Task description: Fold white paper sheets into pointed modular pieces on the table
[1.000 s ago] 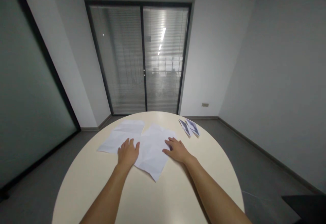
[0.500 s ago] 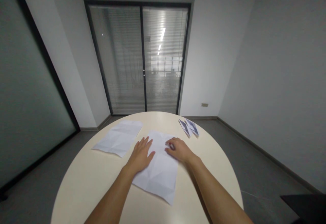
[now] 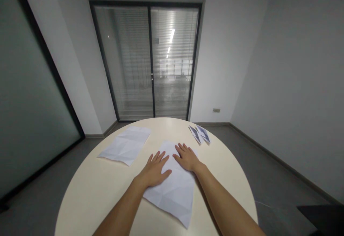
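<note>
A creased white sheet of paper [image 3: 172, 193] lies in front of me on the round cream table [image 3: 102, 193]. My left hand [image 3: 156, 170] rests flat on its left side, fingers spread. On its upper right part lies my right hand [image 3: 187, 158], palm down with the fingers apart. Parts of the sheet are hidden under both hands. Neither hand grips anything. A second creased white sheet [image 3: 126, 145] is spread out at the far left of the table.
Two small folded paper pieces [image 3: 199, 134] with dark markings sit near the table's far right edge. Beyond the table are glass doors with blinds [image 3: 172, 96]. A dark flat object [image 3: 322, 216] juts in at the lower right.
The nearer sheet has shifted toward me and slightly right. My left hand has moved with it, and my right hand's curled fingers have spread flat.
</note>
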Motion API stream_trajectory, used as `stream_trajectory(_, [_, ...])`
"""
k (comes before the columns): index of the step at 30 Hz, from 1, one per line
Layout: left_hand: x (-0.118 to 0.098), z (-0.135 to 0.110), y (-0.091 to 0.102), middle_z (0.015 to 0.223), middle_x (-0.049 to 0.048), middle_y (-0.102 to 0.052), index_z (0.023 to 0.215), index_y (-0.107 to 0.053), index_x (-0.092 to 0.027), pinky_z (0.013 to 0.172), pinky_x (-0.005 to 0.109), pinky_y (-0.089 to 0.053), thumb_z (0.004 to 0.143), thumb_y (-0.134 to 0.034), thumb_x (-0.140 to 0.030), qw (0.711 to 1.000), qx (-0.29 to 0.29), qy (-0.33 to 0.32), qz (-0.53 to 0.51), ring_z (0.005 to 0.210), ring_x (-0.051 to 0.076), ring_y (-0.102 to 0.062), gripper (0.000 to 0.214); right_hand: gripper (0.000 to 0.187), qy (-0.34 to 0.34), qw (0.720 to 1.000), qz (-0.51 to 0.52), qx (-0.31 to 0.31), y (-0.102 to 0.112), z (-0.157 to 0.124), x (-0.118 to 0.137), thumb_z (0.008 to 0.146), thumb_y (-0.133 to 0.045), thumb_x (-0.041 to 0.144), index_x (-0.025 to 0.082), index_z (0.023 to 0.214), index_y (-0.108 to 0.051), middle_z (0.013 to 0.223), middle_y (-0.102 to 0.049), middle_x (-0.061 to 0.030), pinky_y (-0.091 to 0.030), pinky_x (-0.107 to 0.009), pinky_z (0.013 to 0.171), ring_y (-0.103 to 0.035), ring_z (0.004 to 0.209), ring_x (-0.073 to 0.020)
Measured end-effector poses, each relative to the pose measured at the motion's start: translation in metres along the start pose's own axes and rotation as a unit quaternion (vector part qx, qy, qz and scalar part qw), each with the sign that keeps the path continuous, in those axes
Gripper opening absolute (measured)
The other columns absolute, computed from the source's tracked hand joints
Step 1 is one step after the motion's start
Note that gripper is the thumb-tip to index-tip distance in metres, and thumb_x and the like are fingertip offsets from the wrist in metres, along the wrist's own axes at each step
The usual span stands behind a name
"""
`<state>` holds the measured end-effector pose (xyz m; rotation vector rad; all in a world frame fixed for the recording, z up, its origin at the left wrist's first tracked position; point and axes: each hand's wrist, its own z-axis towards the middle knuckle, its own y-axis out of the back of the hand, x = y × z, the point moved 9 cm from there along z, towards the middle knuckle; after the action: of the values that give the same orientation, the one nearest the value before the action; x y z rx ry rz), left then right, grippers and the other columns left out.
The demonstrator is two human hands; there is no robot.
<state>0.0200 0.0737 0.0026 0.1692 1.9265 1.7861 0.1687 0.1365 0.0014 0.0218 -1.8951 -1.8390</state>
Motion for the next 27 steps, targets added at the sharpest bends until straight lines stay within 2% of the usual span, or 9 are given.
stream_trajectory(4, [0.002, 0.001, -0.003, 0.168, 0.0056, -0.016, 0.158, -0.029, -0.027, 0.125, 0.058, -0.009, 0.096, -0.034, -0.064, 1.000, -0.005, 0.017, 0.011, 0.156, 0.031, -0.009, 0.072, 0.067, -0.038, 0.999, -0.023, -0.031, 0.011, -0.004, -0.011, 0.101, -0.037, 0.053, 0.013, 0.155, -0.037, 0.164, -0.025, -0.0166, -0.013, -0.055, 0.122, -0.016, 0.153, -0.0351])
stream_trajectory(7, [0.003, -0.002, 0.004, 0.167, 0.0081, -0.019, 0.158, -0.030, -0.025, 0.124, 0.059, -0.009, 0.097, -0.031, -0.064, 0.998, -0.028, 0.052, 0.028, 0.155, 0.033, -0.012, 0.072, 0.059, 0.016, 0.999, -0.018, -0.047, 0.021, -0.011, 0.011, 0.102, -0.037, 0.049, 0.017, 0.150, -0.045, 0.163, -0.029, -0.0150, -0.011, -0.056, 0.122, -0.017, 0.153, -0.0337])
stream_trajectory(10, [0.003, -0.006, 0.013, 0.166, 0.0095, -0.021, 0.158, -0.031, -0.022, 0.124, 0.059, -0.010, 0.100, -0.029, -0.054, 0.995, -0.046, 0.081, 0.044, 0.155, 0.034, -0.013, 0.066, 0.061, 0.095, 0.995, 0.019, -0.005, 0.019, -0.020, 0.041, 0.101, -0.037, 0.055, 0.023, 0.152, -0.043, 0.164, -0.029, -0.0118, -0.017, -0.055, 0.121, -0.018, 0.153, -0.0319])
stream_trajectory(12, [0.002, -0.008, 0.017, 0.166, 0.0093, -0.021, 0.158, -0.031, -0.022, 0.124, 0.058, -0.012, 0.101, -0.027, -0.048, 0.994, -0.050, 0.088, 0.048, 0.155, 0.033, -0.014, 0.063, 0.064, 0.113, 0.993, 0.028, 0.024, 0.015, -0.023, 0.051, 0.100, -0.038, 0.059, 0.025, 0.155, -0.039, 0.164, -0.029, -0.0106, -0.016, -0.054, 0.121, -0.019, 0.153, -0.0314])
stream_trajectory(16, [0.002, -0.009, 0.020, 0.166, 0.0079, -0.023, 0.157, -0.033, -0.022, 0.124, 0.057, -0.014, 0.100, -0.029, -0.044, 0.993, -0.058, 0.088, 0.053, 0.155, 0.032, -0.014, 0.060, 0.068, 0.055, 0.998, 0.013, 0.023, 0.014, -0.017, 0.036, 0.100, -0.038, 0.059, 0.023, 0.157, -0.034, 0.165, -0.024, -0.0108, -0.013, -0.052, 0.123, -0.015, 0.154, -0.0318])
stream_trajectory(19, [0.005, -0.009, 0.022, 0.165, 0.0079, -0.026, 0.156, -0.035, -0.021, 0.124, 0.058, -0.014, 0.100, -0.030, -0.042, 0.991, -0.069, 0.099, 0.060, 0.154, 0.032, -0.018, 0.060, 0.068, -0.021, 1.000, -0.010, -0.014, 0.022, -0.013, 0.013, 0.101, -0.038, 0.055, 0.016, 0.156, -0.035, 0.164, -0.025, -0.0157, -0.014, -0.054, 0.122, -0.017, 0.153, -0.0343])
stream_trajectory(21, [0.007, -0.009, 0.024, 0.164, 0.0093, -0.029, 0.155, -0.037, -0.019, 0.123, 0.059, -0.014, 0.100, -0.031, -0.041, 0.988, -0.085, 0.112, 0.070, 0.153, 0.032, -0.022, 0.059, 0.063, -0.035, 0.998, -0.025, -0.045, 0.031, -0.014, 0.009, 0.101, -0.040, 0.050, 0.014, 0.153, -0.040, 0.163, -0.028, -0.0185, -0.014, -0.055, 0.121, -0.020, 0.152, -0.0344])
stream_trajectory(24, [0.013, -0.013, 0.030, 0.161, 0.0130, -0.035, 0.151, -0.043, -0.014, 0.123, 0.060, -0.016, 0.100, -0.033, -0.039, 0.978, -0.122, 0.142, 0.092, 0.150, 0.033, -0.029, 0.058, 0.057, 0.035, 0.997, -0.023, -0.060, 0.037, -0.023, 0.029, 0.102, -0.041, 0.047, 0.016, 0.149, -0.047, 0.162, -0.031, -0.0168, -0.011, -0.055, 0.122, -0.018, 0.153, -0.0322])
stream_trajectory(27, [0.022, -0.020, 0.036, 0.157, 0.0166, -0.042, 0.146, -0.048, -0.011, 0.121, 0.058, -0.022, 0.100, -0.035, -0.035, 0.961, -0.161, 0.188, 0.119, 0.148, 0.034, -0.033, 0.054, 0.066, 0.142, 0.990, 0.015, -0.007, 0.028, -0.037, 0.064, 0.099, -0.041, 0.059, 0.020, 0.152, -0.043, 0.164, -0.027, -0.0135, -0.014, -0.056, 0.122, -0.016, 0.153, -0.0326])
